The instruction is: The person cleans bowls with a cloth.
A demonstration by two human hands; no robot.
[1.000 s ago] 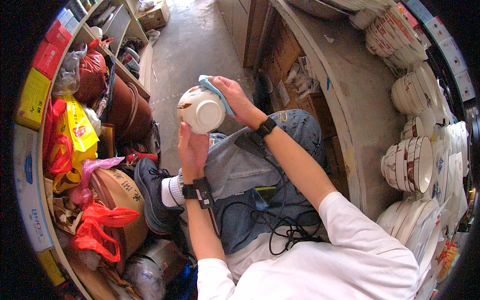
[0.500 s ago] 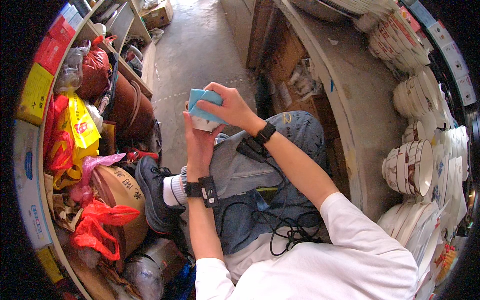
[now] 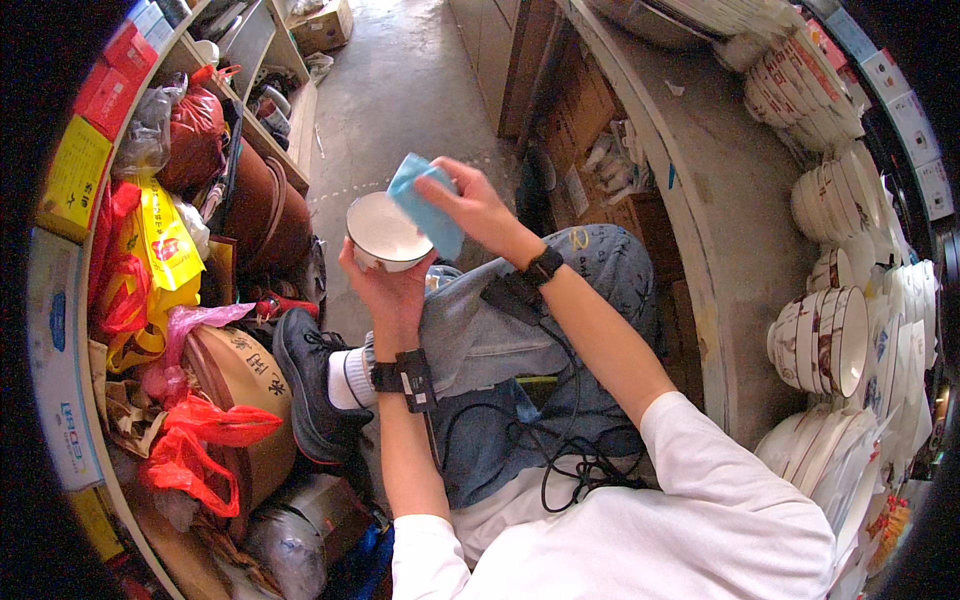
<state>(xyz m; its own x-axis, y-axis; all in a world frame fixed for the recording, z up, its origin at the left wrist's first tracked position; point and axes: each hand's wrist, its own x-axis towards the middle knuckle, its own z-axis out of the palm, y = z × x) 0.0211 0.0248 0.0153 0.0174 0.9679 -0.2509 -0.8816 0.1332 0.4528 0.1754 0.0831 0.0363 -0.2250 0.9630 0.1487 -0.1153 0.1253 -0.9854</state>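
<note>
My left hand point(image 3: 390, 295) cups a white bowl point(image 3: 385, 235) with a dark rim from below, its open top facing up. In my right hand point(image 3: 480, 212) is a light-blue cloth point(image 3: 425, 205), pinched between thumb and fingers. The cloth hangs over the bowl's right edge and covers part of its rim; whether it touches the bowl I cannot tell. Both hands are above the floor, just beyond my bent knee point(image 3: 600, 265). Some of the fingers under the bowl are hidden.
On the right, a shelf point(image 3: 735, 200) bears stacked bowls point(image 3: 820, 340) and plates point(image 3: 820, 440). At left stand a brown jar point(image 3: 265, 215), a tan round container point(image 3: 240, 375), and red point(image 3: 205, 445) and yellow bags point(image 3: 160, 245). Black cables point(image 3: 570, 460) lie across my lap. A cardboard box point(image 3: 320, 25) sits far off.
My right hand has lifted the cloth off the bowl's inside and moved slightly right. The bowl's inside, covered before, now shows. My left hand keeps its hold.
</note>
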